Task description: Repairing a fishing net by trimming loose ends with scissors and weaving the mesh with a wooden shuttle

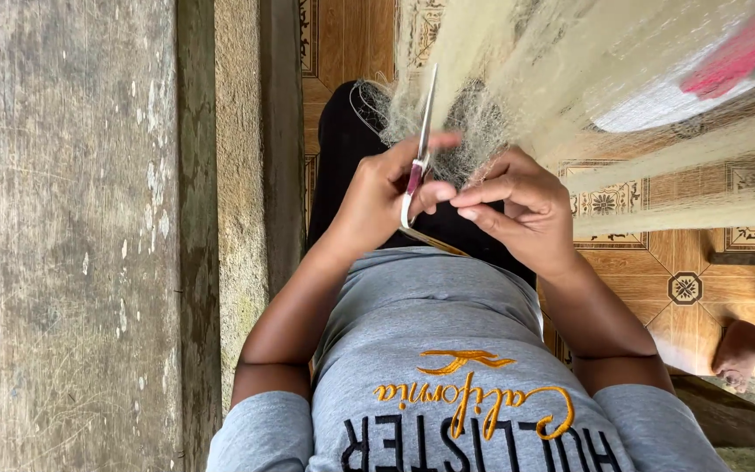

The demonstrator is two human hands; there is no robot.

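Note:
My left hand point(376, 199) grips a pair of scissors point(426, 114) with white and maroon handles, the thin blades pointing away from me into a pale, fine fishing net point(517, 79). My right hand point(524, 208) is just right of the scissors, its fingers pinched on a bunch of net strands over my lap. The two hands almost touch. The net spreads up and to the right, in blurred folds close to the camera. My black trousers point(341, 149) and grey shirt point(430, 350) lie under the hands.
A weathered wooden plank and post point(80, 236) fill the left side. Brown patterned floor tiles point(648, 280) lie to the right. Another person's foot point(738, 354) rests at the lower right. A white and pink object point(701, 83) shows blurred behind the net.

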